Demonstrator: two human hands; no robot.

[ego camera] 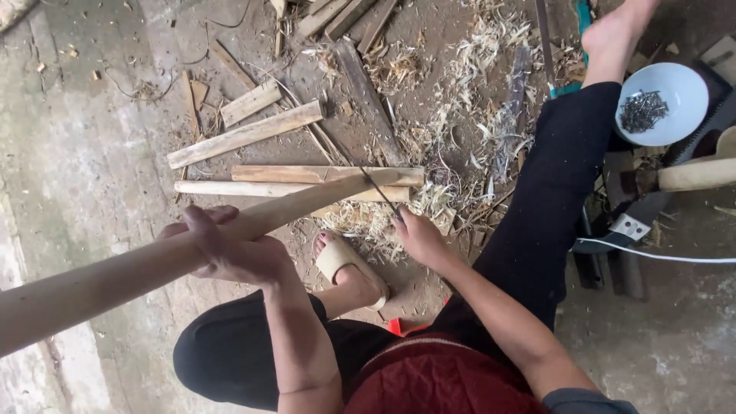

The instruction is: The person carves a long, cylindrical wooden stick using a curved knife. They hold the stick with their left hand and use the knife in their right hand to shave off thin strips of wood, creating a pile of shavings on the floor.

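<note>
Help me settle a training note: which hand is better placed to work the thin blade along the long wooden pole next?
Probably the right hand: it already pinches the thin blade against the pole's far end. The left hand is wrapped around the pole mid-length, steadying it.

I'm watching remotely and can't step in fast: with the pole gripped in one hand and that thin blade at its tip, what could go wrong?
The thin dark blade in the right hand works just above the sandalled foot; a slip could likely cut it. The left hand alone steadies the long wooden pole, so it might twist or swing.
</note>
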